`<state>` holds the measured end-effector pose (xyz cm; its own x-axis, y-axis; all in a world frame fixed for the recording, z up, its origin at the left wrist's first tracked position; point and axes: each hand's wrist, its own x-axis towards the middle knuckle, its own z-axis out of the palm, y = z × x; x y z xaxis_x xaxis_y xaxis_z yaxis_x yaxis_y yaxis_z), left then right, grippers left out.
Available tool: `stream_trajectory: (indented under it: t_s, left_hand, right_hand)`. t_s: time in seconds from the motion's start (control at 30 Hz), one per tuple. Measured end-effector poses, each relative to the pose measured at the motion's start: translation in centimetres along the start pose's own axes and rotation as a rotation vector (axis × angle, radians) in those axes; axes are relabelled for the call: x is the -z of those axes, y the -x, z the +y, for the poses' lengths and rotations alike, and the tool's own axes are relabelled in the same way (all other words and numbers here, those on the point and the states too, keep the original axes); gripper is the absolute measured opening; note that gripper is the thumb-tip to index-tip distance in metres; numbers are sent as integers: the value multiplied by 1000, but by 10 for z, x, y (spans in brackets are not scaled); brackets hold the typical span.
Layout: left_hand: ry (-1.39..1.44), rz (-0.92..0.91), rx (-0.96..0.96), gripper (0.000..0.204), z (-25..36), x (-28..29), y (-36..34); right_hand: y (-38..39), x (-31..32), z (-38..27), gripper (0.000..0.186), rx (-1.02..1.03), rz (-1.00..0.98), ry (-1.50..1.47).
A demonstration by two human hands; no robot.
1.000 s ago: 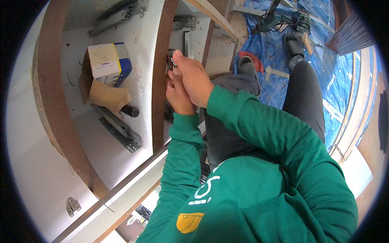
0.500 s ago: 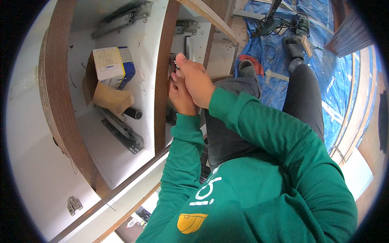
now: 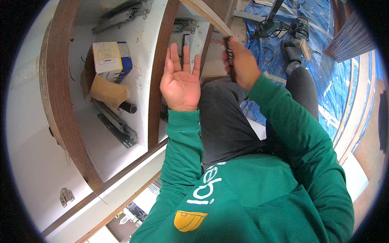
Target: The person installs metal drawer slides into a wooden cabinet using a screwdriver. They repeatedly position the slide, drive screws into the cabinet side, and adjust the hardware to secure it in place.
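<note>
My left hand (image 3: 182, 89) is open, palm up with fingers spread, beside the brown front edge (image 3: 159, 77) of the cabinet's upright panel. Nothing lies in its palm. To its right, my right hand (image 3: 244, 65) is closed around a slim dark object with pale ridged stripes (image 3: 230, 54); motion blur and the fingers hide its exact kind. That hand is raised above my bent knee, near a pale wooden strip (image 3: 210, 16).
Inside the left compartment are a blue, white and yellow carton (image 3: 108, 60), a black tube (image 3: 129, 107) and metal drawer slides (image 3: 117, 125). A hinge (image 3: 66, 197) sits on the white panel. Blue sheeting (image 3: 324, 81) covers the floor, with a corded power tool (image 3: 267, 28) on it.
My hands have come apart from each other at the cabinet edge. The right has moved right with the dark striped object; the left has opened its fingers, palm up.
</note>
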<state>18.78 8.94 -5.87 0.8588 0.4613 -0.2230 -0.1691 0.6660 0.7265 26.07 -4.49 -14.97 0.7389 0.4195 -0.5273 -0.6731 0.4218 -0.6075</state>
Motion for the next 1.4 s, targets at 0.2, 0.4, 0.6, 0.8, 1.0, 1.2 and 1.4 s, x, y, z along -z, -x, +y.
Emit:
stream_trajectory:
  t_s: [0.2,0.4,0.6,0.8,1.0,1.2,1.4]
  left_hand:
    - [193,28,80,38,7,-6,-2]
    - [253,-109,93,47,6,-7,-21]
    - [118,-18,17,49,1,-10,-15]
    - [111,194,-5,43,13,2,19]
    - [4,382,-87,44,9,9,22]
    - [113,197,-37,43,7,11,12]
    - [91,138,-5,43,8,9,13]
  right_hand:
    - [-12,56,-4,43,-73,26,42]
    - [-29,78,-7,41,-135,-16,23]
    - [-31,96,-23,43,-135,-21,107]
    - [-33,104,-41,42,-108,-18,74]
    - [-31,104,-43,43,-93,-54,48]
    - [-28,109,-43,43,-81,-48,30]
    - [-26,108,-41,43,-90,-24,49]
